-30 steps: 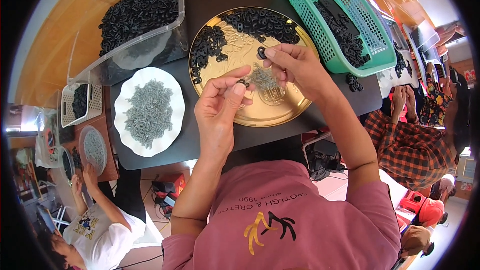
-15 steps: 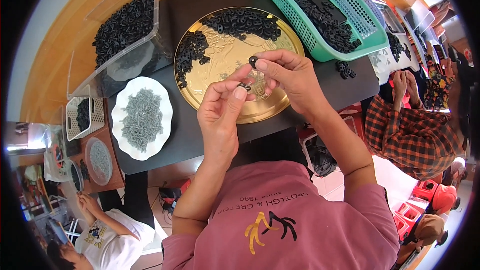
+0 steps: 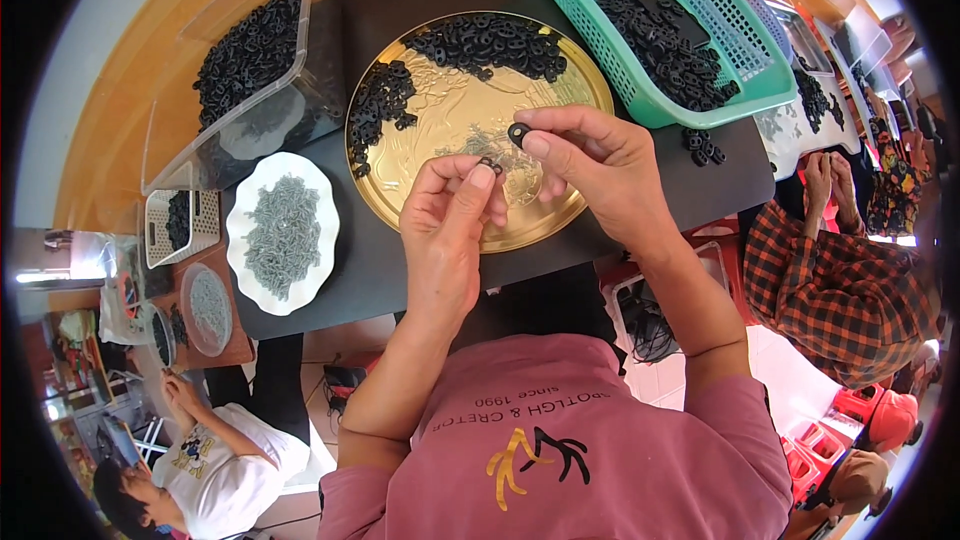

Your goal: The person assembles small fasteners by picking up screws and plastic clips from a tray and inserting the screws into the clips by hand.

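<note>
My left hand pinches a small black part between thumb and fingertips, and its fingers hide most of it. Close beside it, my right hand grips a flat black oval piece with a hole in it, between thumb and forefinger. The two pieces are apart. Both hands are above the near half of a round gold tray. Along the tray's far rim lies a heap of black oval pieces, with a smaller heap of black pieces at its left. Thin grey pieces lie in the middle.
A scalloped white dish of thin grey screw-like pieces stands left of the tray. Behind it is a clear bin of black parts. A green basket with black parts stands at right. People sit at both sides, a checked sleeve at right.
The right hand has shifted slightly right and nearer, and its black piece now shows its holed face more. The left hand has risen a little. The whole view has shifted slightly.
</note>
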### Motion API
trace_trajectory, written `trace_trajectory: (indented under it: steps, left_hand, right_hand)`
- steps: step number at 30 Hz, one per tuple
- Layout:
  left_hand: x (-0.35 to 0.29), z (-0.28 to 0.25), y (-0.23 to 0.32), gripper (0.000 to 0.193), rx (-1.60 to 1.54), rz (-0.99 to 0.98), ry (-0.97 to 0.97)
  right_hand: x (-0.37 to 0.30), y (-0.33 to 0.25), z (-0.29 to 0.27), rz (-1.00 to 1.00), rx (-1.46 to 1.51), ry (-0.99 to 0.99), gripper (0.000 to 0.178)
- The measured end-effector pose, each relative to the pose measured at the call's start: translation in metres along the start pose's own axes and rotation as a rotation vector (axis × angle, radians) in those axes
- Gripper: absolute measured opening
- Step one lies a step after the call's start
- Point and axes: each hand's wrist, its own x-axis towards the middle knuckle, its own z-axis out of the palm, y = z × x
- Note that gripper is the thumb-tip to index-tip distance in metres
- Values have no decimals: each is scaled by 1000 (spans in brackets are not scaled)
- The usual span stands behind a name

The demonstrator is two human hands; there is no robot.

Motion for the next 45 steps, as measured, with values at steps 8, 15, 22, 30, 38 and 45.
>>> trace_trajectory:
  steps: [8, 15, 22, 30, 38, 45]
  left_hand:
    - [1, -5, -2, 12, -17, -17, 12]
    - [2, -13, -1, 13, -17, 3, 21]
    - [1, -19, 1, 12, 35, 19, 32]
    - [1, -20, 0, 11, 37, 1, 52]
    - [-2, -24, -1, 11, 45, 19, 61]
    - [-6, -21, -1, 9, 11, 53, 85]
  right_hand:
    - [-2, 4, 11, -2, 29, 12, 21]
    - [0, 10, 17, 25, 8, 22, 17]
    - [1, 11, 26, 16, -5, 26, 17]
    - [1, 19, 29, 1, -76, 3, 18]
    - [-4, 19, 35, -9, -53, -4, 16]
    - [-7, 23, 39, -63, -55, -12, 12]
